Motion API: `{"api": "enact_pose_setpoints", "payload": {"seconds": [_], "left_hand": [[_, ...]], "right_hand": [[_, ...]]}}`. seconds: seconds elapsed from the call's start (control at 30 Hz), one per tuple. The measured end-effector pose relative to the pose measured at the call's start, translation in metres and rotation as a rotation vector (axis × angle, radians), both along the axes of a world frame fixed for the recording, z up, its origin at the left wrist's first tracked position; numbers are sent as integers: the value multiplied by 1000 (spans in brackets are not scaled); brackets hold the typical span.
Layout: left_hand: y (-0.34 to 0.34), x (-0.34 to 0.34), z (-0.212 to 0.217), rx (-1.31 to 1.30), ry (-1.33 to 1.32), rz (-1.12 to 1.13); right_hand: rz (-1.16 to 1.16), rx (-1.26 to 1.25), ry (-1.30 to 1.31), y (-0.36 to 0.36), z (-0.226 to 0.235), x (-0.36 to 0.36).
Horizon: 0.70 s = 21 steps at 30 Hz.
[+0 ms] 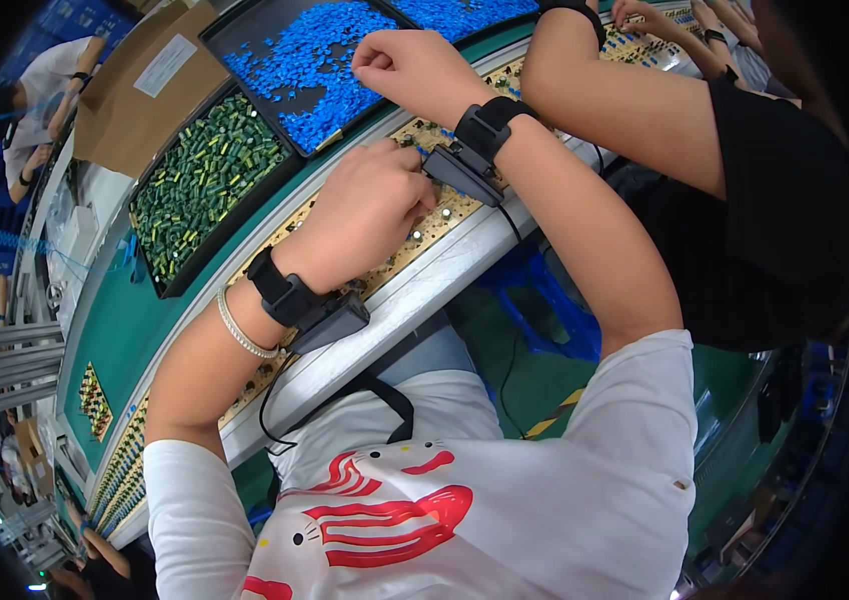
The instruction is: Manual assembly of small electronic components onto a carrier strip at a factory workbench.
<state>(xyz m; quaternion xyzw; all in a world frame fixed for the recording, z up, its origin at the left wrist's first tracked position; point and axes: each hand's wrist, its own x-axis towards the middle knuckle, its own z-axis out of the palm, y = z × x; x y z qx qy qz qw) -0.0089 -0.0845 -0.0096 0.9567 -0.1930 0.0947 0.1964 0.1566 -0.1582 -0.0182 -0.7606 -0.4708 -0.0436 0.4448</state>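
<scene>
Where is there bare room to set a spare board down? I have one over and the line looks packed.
The bare green belt between the tray of green parts and the row of boards is free. It is crowded around the left hand and right hand, where boards lie end to end, and the blue tray is full.

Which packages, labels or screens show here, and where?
Cardboard box: brown, flat, upper left beyond the trays.
Label: white rectangle stuck on the box top.
No screens in view.
Left hand rests on the circuit board; right hand is fisted over the tray of blue parts.
</scene>
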Motion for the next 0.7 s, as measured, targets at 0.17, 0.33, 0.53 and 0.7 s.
{"api": "enact_pose_setpoints", "payload": {"seconds": [0.17, 0.33, 0.53, 0.7], "left_hand": [[7, 1, -7, -95, 43, 10], [8, -2, -3, -101, 36, 8], [7, -3, 0, -36, -6, -7], [11, 0, -4, -146, 31, -40]], "right_hand": [[12, 5, 10, -3, 4, -4], [28, 36, 46, -6, 5, -5], [29, 28, 81, -8, 8, -9], [50, 10, 59, -9, 4, -5]]}}
